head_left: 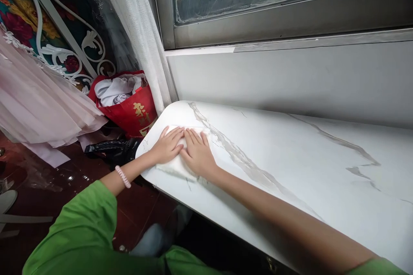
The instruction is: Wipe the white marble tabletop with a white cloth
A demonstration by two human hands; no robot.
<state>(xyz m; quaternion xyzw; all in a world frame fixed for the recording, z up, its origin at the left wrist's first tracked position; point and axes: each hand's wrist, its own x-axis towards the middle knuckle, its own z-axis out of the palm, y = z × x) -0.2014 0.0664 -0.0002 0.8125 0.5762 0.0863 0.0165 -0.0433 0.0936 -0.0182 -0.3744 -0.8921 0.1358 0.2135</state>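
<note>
green sleeve [80, 219] foremost; left hand [167, 147] and right hand [198, 157] lie flat, ungripping, equally near, atop white cloth [178, 167] on marbled counter [290, 150]

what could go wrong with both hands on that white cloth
The white cloth lies near the rounded end of the white, grey-veined tabletop and might slip off its edge. The bare left hand and bare right hand lie close together on it, so they might bump.
</note>
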